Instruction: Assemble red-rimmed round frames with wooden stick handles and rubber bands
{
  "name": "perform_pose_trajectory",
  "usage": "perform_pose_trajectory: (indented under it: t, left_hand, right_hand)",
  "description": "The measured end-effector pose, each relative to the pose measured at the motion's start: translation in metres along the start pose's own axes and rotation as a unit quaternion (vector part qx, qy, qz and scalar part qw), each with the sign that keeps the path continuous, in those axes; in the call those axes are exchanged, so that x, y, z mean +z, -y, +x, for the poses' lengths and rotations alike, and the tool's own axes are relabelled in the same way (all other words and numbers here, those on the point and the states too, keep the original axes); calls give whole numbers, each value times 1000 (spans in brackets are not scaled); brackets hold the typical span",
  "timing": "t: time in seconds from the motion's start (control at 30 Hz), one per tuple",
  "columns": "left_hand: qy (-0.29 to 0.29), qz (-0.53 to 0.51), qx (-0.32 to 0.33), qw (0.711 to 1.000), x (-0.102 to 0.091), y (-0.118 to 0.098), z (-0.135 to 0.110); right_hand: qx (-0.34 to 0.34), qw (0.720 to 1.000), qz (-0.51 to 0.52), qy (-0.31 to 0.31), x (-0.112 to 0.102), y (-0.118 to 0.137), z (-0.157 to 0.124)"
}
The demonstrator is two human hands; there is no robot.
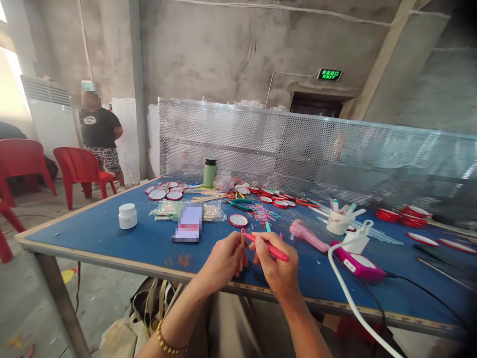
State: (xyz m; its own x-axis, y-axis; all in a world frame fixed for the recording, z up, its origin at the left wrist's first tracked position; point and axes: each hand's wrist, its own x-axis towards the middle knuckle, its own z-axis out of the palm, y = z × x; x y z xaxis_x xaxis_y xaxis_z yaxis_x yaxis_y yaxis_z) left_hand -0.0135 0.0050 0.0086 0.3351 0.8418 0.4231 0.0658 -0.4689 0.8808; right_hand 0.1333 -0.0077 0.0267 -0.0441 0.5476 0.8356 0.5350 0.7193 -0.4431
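Note:
My left hand point(224, 259) is closed around a small wooden stick point(242, 242), held upright above the front of the blue table. Between the fingers of my right hand point(278, 266) is a red marker point(274, 247), slanted so that its tip meets the stick's upper end, which looks red. Just behind my hands lies a round red-rimmed disc point(238, 220). A phone point(187, 223) with a lit screen is to the left of them, and a pink hot glue gun point(309, 236) lies on the right. My fingers hide the stick's lower part.
Around the blue table point(149, 248) are a white jar point(127, 216), a green bottle point(209, 173), bagged sticks point(212, 211), pliers point(238, 205), a cup of markers point(339, 221) and a magenta device point(359, 267) with cables. Perforated metal panels point(238, 139) stand behind. A person point(100, 129) stands at left.

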Motion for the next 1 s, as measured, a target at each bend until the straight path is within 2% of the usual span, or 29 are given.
perform_pose_trajectory:
  t: [1.0]
  left_hand:
    - [-1,12,-5,1000,-1,-2,0]
  right_hand:
    - [2,1000,10,-8,0,2,0]
